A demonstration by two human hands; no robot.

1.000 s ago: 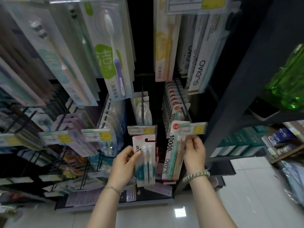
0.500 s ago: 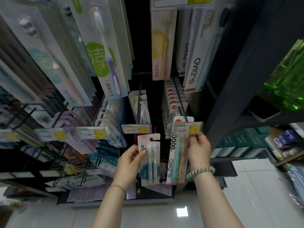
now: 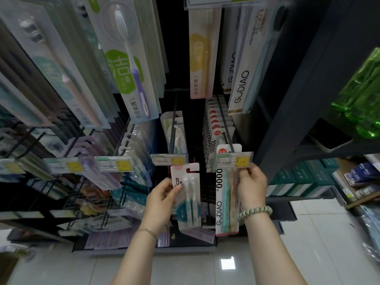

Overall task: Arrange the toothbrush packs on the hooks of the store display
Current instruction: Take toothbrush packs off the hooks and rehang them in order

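My left hand point(image 3: 162, 199) grips a white and teal twin toothbrush pack point(image 3: 188, 197) by its left edge, just below the price tag point(image 3: 168, 159) of a dark hook point(image 3: 174, 112) that carries a few packs. The pack's hang hole sits beneath that tag, off the hook. My right hand point(image 3: 251, 185) pinches the right edge of a white GUDIAO pack point(image 3: 226, 197). Its top sits on the neighbouring hook point(image 3: 223, 122), behind the tag point(image 3: 234, 160), in front of a row of like packs.
Larger toothbrush packs point(image 3: 131, 64) hang overhead and to the left on more hooks with yellow tags. A dark shelf upright point(image 3: 298, 89) stands right, with green bottles point(image 3: 362, 99) and teal boxes point(image 3: 304, 177) beyond. White tiled floor point(image 3: 308, 254) lies below.
The view has drifted slightly, so the display sits a bit higher in frame. Both hands keep their packs; the left pack has risen closer to the hook's tag.
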